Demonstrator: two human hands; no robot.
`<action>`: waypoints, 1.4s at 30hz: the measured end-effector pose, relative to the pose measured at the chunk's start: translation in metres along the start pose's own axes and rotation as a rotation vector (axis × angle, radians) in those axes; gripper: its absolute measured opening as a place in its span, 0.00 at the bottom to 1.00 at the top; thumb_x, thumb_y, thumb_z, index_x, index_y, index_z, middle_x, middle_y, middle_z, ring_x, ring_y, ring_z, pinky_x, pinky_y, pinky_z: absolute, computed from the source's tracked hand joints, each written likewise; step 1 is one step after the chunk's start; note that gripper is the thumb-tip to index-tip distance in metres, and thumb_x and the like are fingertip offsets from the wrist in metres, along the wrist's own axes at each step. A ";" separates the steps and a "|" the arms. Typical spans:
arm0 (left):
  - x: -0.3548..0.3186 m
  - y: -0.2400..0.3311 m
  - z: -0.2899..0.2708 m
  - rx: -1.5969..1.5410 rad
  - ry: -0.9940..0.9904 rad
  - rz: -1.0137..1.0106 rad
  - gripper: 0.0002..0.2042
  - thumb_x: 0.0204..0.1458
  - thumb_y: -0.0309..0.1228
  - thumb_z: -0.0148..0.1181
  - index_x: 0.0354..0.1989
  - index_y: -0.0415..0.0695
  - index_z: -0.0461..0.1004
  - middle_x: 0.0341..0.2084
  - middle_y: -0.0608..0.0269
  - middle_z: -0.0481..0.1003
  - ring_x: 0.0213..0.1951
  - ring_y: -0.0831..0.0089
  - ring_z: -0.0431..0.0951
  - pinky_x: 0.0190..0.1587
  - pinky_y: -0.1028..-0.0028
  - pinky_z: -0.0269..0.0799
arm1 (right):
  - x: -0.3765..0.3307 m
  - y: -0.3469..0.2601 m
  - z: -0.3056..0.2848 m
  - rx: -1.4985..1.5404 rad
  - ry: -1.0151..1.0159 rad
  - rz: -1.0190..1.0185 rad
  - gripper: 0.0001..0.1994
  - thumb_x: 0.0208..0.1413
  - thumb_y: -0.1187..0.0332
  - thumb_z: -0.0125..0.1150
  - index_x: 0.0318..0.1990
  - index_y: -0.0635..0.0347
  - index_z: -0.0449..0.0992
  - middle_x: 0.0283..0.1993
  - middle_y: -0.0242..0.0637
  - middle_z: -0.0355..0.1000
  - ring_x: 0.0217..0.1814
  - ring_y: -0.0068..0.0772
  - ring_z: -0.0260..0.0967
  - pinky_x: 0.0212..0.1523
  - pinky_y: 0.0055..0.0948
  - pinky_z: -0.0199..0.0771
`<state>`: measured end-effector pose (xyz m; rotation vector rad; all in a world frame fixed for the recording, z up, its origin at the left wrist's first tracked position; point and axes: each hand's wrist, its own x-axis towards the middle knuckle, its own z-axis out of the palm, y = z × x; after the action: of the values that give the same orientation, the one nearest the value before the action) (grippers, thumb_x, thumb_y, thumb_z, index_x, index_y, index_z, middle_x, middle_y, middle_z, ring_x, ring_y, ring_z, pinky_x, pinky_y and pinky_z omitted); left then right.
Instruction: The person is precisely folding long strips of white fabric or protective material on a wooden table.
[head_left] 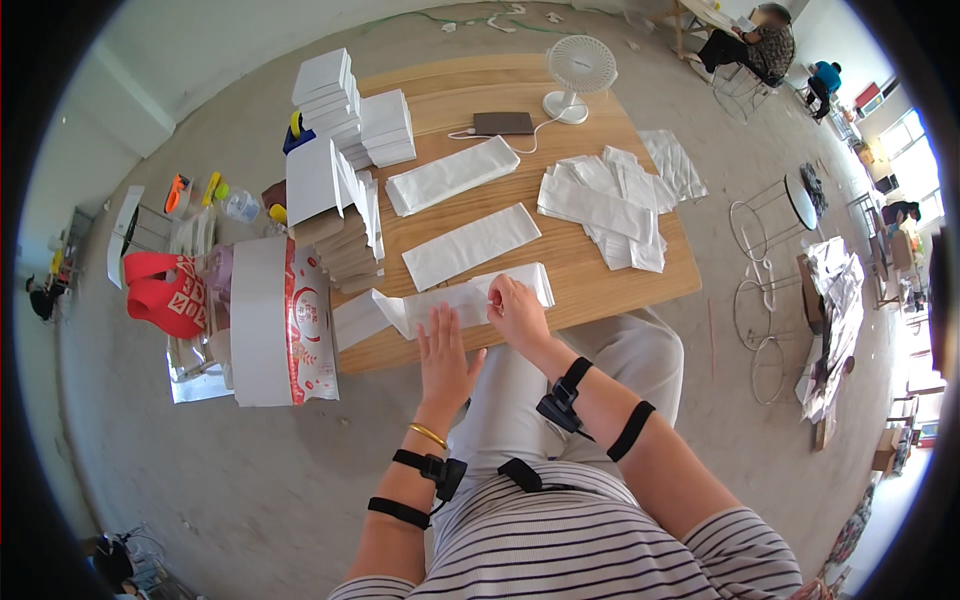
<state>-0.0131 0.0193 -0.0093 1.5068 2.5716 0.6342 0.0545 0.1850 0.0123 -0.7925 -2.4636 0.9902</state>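
A stack of thin white flat strips, like folded bags (537, 280), lies along the table's near edge. Its upper layer is partly lifted and bent at the left end. My left hand (445, 360) rests open over this layer, its fingers stretched out and the fingertips touching it. Over the right part of the stack, my right hand (518, 315) is closed, its fingers curled in and pinching at the white strip. Another pile of white strips (472, 246) lies just beyond, and a third pile (452, 175) farther back.
Loose white bags (605, 205) are spread at the table's right. White boxes (325, 85) are stacked at the back left, with white cards (320, 185) nearer. A small fan (582, 65) stands by a dark power bank (503, 123). A carton (260, 320) adjoins the left edge.
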 end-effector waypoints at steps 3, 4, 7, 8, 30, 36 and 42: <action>0.000 0.002 0.001 -0.017 -0.001 0.008 0.41 0.54 0.43 0.60 0.70 0.31 0.49 0.72 0.44 0.47 0.73 0.48 0.44 0.72 0.47 0.36 | 0.000 -0.001 0.006 0.000 0.018 0.005 0.10 0.46 0.76 0.62 0.34 0.57 0.66 0.32 0.36 0.71 0.39 0.43 0.71 0.40 0.40 0.70; 0.001 0.003 0.001 -0.030 -0.004 0.015 0.41 0.53 0.43 0.61 0.69 0.30 0.50 0.71 0.43 0.48 0.73 0.49 0.45 0.72 0.47 0.36 | 0.000 0.002 0.007 -0.001 0.021 0.004 0.10 0.46 0.76 0.62 0.34 0.57 0.66 0.31 0.36 0.71 0.39 0.43 0.71 0.39 0.41 0.70; 0.003 0.007 0.001 -0.045 0.015 0.032 0.41 0.53 0.43 0.61 0.69 0.30 0.50 0.71 0.44 0.48 0.73 0.49 0.45 0.72 0.47 0.36 | 0.002 0.009 0.008 -0.013 -0.016 -0.002 0.10 0.47 0.73 0.63 0.34 0.57 0.67 0.31 0.36 0.71 0.38 0.43 0.71 0.38 0.40 0.70; 0.004 0.008 0.001 -0.047 0.016 0.035 0.41 0.53 0.43 0.61 0.69 0.30 0.50 0.71 0.44 0.48 0.73 0.49 0.45 0.72 0.47 0.36 | 0.002 0.011 0.006 -0.020 -0.054 -0.006 0.10 0.48 0.71 0.64 0.33 0.56 0.68 0.31 0.36 0.71 0.38 0.42 0.71 0.38 0.40 0.70; 0.119 0.056 0.045 0.015 -0.142 0.477 0.46 0.51 0.48 0.64 0.71 0.35 0.48 0.71 0.48 0.52 0.72 0.56 0.49 0.73 0.56 0.44 | -0.055 0.106 -0.087 0.267 0.168 0.368 0.14 0.61 0.61 0.59 0.35 0.66 0.73 0.27 0.45 0.72 0.28 0.40 0.70 0.32 0.35 0.69; 0.117 0.053 0.051 -0.041 -0.101 0.415 0.44 0.52 0.48 0.62 0.71 0.35 0.48 0.69 0.47 0.54 0.71 0.55 0.53 0.73 0.57 0.47 | -0.054 0.102 -0.089 0.308 0.143 0.395 0.13 0.61 0.62 0.59 0.34 0.66 0.73 0.28 0.47 0.74 0.29 0.44 0.71 0.32 0.36 0.69; 0.112 0.060 0.052 0.059 -0.106 0.430 0.43 0.56 0.48 0.57 0.72 0.34 0.44 0.72 0.46 0.48 0.73 0.53 0.47 0.73 0.53 0.43 | -0.056 0.102 -0.090 0.285 0.140 0.421 0.14 0.60 0.61 0.59 0.34 0.66 0.73 0.27 0.47 0.74 0.29 0.46 0.72 0.32 0.38 0.70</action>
<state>-0.0064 0.1560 -0.0191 2.0752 2.2184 0.5004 0.1812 0.2570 -0.0060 -1.2587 -2.0156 1.3417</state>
